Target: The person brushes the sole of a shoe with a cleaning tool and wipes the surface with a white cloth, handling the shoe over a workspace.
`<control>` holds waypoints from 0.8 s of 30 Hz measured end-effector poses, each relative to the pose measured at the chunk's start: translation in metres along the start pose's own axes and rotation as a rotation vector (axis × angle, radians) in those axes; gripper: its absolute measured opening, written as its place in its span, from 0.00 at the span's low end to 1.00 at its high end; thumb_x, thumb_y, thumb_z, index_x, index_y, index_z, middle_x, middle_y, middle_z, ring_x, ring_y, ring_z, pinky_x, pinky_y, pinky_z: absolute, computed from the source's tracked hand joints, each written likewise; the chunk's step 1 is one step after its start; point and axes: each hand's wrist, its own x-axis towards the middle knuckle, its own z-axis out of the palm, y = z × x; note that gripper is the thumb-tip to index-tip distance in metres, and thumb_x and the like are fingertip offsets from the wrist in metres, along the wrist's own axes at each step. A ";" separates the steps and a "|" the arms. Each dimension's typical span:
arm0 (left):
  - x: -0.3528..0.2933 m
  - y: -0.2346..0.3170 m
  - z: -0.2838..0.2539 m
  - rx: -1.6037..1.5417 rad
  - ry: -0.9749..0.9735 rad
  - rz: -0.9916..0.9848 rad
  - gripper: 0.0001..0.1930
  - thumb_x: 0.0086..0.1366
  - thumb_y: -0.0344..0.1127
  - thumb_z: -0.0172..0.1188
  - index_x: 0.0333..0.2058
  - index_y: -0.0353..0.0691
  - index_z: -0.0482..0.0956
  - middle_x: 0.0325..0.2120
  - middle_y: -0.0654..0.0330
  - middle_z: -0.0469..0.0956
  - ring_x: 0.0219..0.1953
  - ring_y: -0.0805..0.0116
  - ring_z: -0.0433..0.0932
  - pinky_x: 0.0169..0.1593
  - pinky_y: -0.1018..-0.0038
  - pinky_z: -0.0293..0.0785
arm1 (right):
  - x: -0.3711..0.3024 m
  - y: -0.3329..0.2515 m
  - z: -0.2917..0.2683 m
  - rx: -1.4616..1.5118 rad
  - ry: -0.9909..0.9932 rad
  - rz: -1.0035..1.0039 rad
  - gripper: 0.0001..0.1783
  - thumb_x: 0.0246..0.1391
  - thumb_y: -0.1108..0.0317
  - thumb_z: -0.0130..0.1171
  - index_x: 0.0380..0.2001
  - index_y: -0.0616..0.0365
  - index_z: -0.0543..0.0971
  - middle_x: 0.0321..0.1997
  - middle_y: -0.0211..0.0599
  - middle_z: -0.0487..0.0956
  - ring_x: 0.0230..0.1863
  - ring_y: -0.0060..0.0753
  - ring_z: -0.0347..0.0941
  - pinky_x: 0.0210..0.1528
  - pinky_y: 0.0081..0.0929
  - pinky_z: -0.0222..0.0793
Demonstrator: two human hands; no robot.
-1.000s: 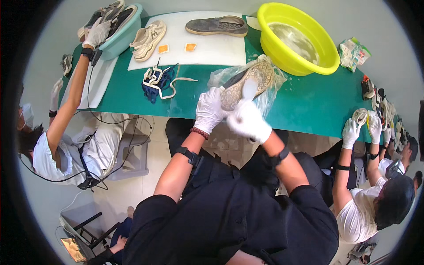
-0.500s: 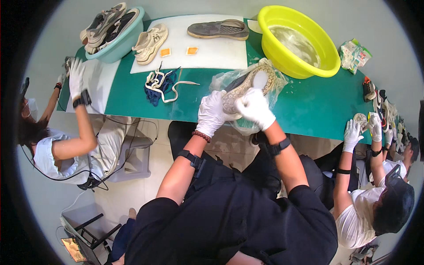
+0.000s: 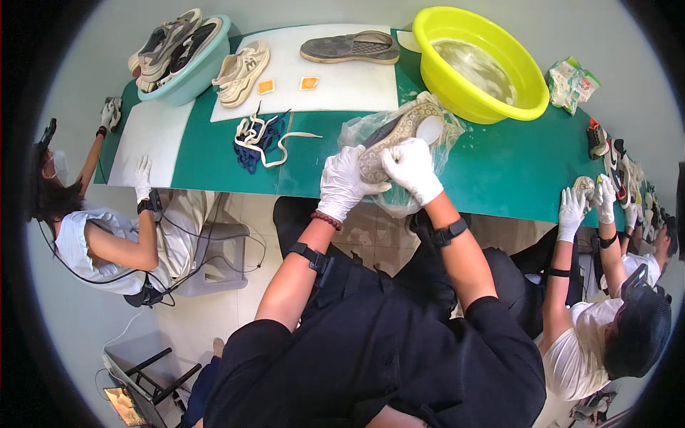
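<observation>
A shoe (image 3: 374, 162) is held over the table's near edge, its tan patterned sole turned up toward me. My left hand (image 3: 342, 182), in a white glove, grips one end of it. My right hand (image 3: 412, 168), also gloved, is closed around a tool with a white oval head (image 3: 429, 130), which looks like a brush. The head lies against the sole; its underside is hidden. A clear plastic bag (image 3: 448, 151) spreads crumpled beneath and around the shoe.
Beyond my right hand stands a yellow basin (image 3: 426, 60) of foamy water. White and navy laces (image 3: 265, 139) lie left. A grey shoe (image 3: 349, 48) and cream shoe (image 3: 243, 74) rest on a white board (image 3: 285, 57). A blue basin (image 3: 203, 68) holds shoes. Co-workers sit both sides.
The white-headed tool has shifted slightly right along the sole with my right hand. My left hand keeps its grip. The left co-worker's raised gloved hand has come down to the table.
</observation>
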 end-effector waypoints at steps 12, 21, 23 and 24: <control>-0.003 -0.001 0.003 0.094 0.001 0.018 0.42 0.41 0.56 0.77 0.52 0.37 0.74 0.41 0.51 0.76 0.44 0.51 0.77 0.49 0.60 0.70 | -0.011 -0.004 0.004 -0.058 0.078 0.079 0.23 0.52 0.61 0.56 0.05 0.56 0.74 0.08 0.44 0.69 0.10 0.47 0.69 0.20 0.40 0.66; -0.001 -0.010 0.013 0.150 0.027 0.007 0.40 0.41 0.53 0.77 0.51 0.39 0.74 0.40 0.50 0.75 0.42 0.47 0.77 0.46 0.57 0.71 | -0.044 -0.097 0.027 0.146 -0.033 -0.206 0.20 0.42 0.64 0.58 0.01 0.48 0.69 0.06 0.40 0.67 0.09 0.48 0.65 0.21 0.41 0.65; -0.003 -0.010 0.009 0.135 -0.012 0.000 0.38 0.44 0.53 0.74 0.53 0.42 0.73 0.40 0.52 0.74 0.42 0.50 0.76 0.47 0.58 0.71 | -0.038 -0.070 0.022 0.276 -0.042 -0.145 0.19 0.42 0.64 0.59 0.02 0.50 0.69 0.07 0.43 0.67 0.10 0.49 0.65 0.20 0.43 0.63; -0.002 -0.010 0.008 0.151 -0.021 -0.011 0.39 0.44 0.54 0.74 0.52 0.40 0.73 0.40 0.52 0.75 0.42 0.49 0.76 0.47 0.59 0.71 | -0.024 -0.057 0.008 0.266 -0.014 -0.099 0.19 0.43 0.65 0.58 0.03 0.53 0.70 0.07 0.45 0.66 0.10 0.49 0.65 0.19 0.43 0.62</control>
